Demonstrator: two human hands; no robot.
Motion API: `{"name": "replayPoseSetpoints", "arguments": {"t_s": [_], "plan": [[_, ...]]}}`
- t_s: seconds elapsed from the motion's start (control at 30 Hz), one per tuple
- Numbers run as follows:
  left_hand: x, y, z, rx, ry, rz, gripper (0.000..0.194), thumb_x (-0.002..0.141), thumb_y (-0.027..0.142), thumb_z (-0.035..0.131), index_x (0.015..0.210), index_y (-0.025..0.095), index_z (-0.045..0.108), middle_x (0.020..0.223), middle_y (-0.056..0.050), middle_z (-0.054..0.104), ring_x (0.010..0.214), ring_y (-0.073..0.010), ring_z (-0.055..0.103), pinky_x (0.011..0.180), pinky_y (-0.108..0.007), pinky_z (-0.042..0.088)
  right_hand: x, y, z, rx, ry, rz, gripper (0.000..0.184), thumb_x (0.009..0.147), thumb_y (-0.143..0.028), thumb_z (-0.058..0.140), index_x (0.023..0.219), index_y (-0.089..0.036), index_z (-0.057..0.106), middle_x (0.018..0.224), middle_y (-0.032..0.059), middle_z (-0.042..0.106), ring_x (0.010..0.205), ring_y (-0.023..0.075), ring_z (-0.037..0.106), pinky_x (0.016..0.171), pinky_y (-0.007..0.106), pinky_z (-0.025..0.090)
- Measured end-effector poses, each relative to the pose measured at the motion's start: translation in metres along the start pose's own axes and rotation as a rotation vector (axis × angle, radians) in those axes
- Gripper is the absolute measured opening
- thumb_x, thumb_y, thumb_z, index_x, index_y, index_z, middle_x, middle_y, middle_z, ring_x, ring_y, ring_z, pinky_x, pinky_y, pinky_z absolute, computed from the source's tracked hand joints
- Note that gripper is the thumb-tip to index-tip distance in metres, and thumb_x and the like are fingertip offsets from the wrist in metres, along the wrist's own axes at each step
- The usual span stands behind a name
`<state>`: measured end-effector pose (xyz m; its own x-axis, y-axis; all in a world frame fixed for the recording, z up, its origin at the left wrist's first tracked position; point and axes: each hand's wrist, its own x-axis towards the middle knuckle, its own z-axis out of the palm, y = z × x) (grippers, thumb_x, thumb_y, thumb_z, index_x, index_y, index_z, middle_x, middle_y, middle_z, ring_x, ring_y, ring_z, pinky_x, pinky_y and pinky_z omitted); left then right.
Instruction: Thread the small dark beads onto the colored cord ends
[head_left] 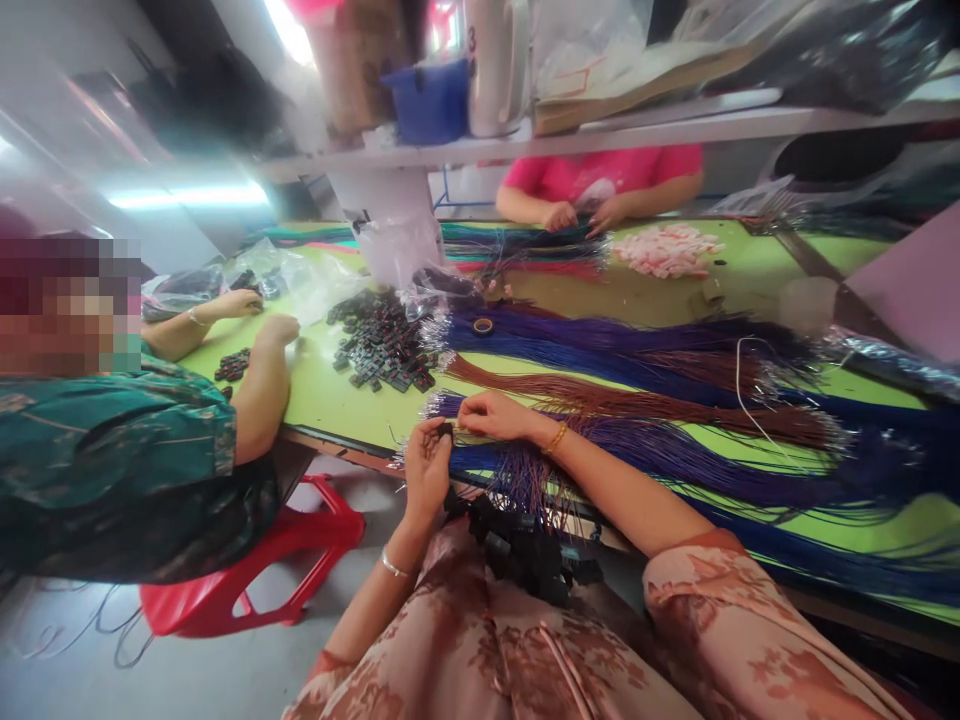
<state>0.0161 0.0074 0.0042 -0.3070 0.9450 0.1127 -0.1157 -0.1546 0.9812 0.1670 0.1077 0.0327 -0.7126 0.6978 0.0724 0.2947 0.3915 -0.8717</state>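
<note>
My left hand point(427, 468) is closed around a small black connector housing point(446, 431), held upright just off the table's front edge. Right beside it, my right hand point(496, 415) is pinched close to the housing; whatever its fingertips hold is too small to make out. Under and behind my right hand lie purple wires point(630, 455) and brown wires point(570, 391) with silvery terminal ends. Several black housings with wires attached point(525, 545) hang over the edge onto my lap.
Loose black housings point(386, 345) are heaped beyond my hands. A roll of tape point(483, 326) rests on blue wires point(540, 340). At left, a co-worker point(112, 440) sits by a red stool point(255, 570); opposite, another person's hands point(577, 215) work near pale pink pieces point(667, 250). A shelf point(675, 130) overhangs the table.
</note>
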Motion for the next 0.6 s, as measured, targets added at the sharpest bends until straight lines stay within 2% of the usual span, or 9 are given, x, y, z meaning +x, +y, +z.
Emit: {"name": "replayPoseSetpoints", "arguments": {"t_s": [0.07,0.1,0.17,0.23,0.3,0.37,0.43,0.5,0.6], "plan": [[-0.018,0.007,0.005,0.157,-0.069,0.184,0.021,0.082,0.020,0.062,0.103,0.022,0.067,0.099,-0.007,0.066,0.094,-0.0197,0.060,0.090,-0.032,0.047,0.000,0.002,-0.001,-0.056,-0.016,0.013,0.018,0.081,-0.021,0.050,0.076,-0.013,0.064,0.065,-0.0014,0.062,0.059,0.0093,0.051,0.059,0.020,0.036],[-0.027,0.010,0.008,0.233,-0.193,0.278,0.023,0.083,0.018,0.059,0.104,0.023,0.068,0.101,-0.008,0.067,0.096,-0.0212,0.061,0.092,-0.034,0.046,0.000,0.003,0.000,-0.123,-0.011,0.015,0.015,0.080,-0.019,0.051,0.076,-0.013,0.065,0.068,-0.0002,0.064,0.061,0.0100,0.052,0.060,0.021,0.036],[-0.044,0.014,0.017,0.357,-0.587,0.438,0.031,0.085,0.014,0.052,0.110,0.024,0.068,0.105,-0.011,0.068,0.099,-0.0234,0.062,0.093,-0.037,0.047,0.000,0.005,0.008,-0.314,-0.001,0.027,0.010,0.077,-0.016,0.056,0.076,-0.013,0.065,0.076,0.0033,0.067,0.067,0.0126,0.055,0.063,0.022,0.036],[-0.057,0.014,0.028,0.425,-0.962,0.518,0.040,0.084,0.012,0.049,0.118,0.024,0.065,0.109,-0.012,0.068,0.102,-0.0246,0.062,0.093,-0.037,0.048,-0.001,0.006,0.020,-0.506,0.014,0.064,0.009,0.078,-0.017,0.058,0.080,-0.014,0.066,0.083,0.0074,0.069,0.073,0.0160,0.058,0.064,0.025,0.035],[-0.066,0.011,0.036,0.460,-1.145,0.549,0.045,0.083,0.011,0.049,0.124,0.024,0.062,0.115,-0.013,0.067,0.107,-0.0262,0.061,0.097,-0.039,0.046,-0.002,0.005,0.031,-0.642,0.031,0.109,0.012,0.082,-0.020,0.055,0.084,-0.014,0.066,0.090,0.0107,0.068,0.078,0.0188,0.059,0.064,0.026,0.035],[-0.070,0.009,0.040,0.466,-1.156,0.559,0.045,0.082,0.013,0.053,0.125,0.024,0.062,0.122,-0.014,0.065,0.114,-0.0289,0.059,0.101,-0.043,0.044,-0.003,0.003,0.038,-0.708,0.044,0.138,0.016,0.086,-0.020,0.050,0.089,-0.015,0.065,0.095,0.0124,0.067,0.080,0.0198,0.060,0.065,0.027,0.035],[-0.065,0.009,0.037,0.418,-1.063,0.516,0.041,0.080,0.018,0.061,0.120,0.025,0.065,0.124,-0.014,0.064,0.117,-0.0310,0.057,0.103,-0.046,0.042,-0.004,0.003,0.041,-0.706,0.072,0.152,0.018,0.088,-0.019,0.047,0.093,-0.015,0.063,0.095,0.0120,0.067,0.079,0.0193,0.059,0.066,0.027,0.035],[-0.048,0.014,0.027,0.344,-0.865,0.435,0.035,0.077,0.020,0.068,0.111,0.025,0.070,0.118,-0.014,0.066,0.112,-0.0304,0.060,0.102,-0.045,0.042,-0.004,0.004,0.041,-0.642,0.117,0.171,0.016,0.089,-0.019,0.047,0.095,-0.015,0.061,0.091,0.0094,0.067,0.076,0.0176,0.057,0.065,0.027,0.033],[0.005,0.022,0.001,0.424,-0.415,0.409,0.022,0.081,0.021,0.064,0.100,0.024,0.073,0.107,-0.012,0.068,0.108,-0.0275,0.059,0.103,-0.044,0.039,-0.003,0.005,0.038,-0.517,0.222,0.149,0.011,0.086,-0.019,0.050,0.088,-0.016,0.060,0.083,0.0058,0.066,0.071,0.0151,0.054,0.064,0.026,0.032]]}}
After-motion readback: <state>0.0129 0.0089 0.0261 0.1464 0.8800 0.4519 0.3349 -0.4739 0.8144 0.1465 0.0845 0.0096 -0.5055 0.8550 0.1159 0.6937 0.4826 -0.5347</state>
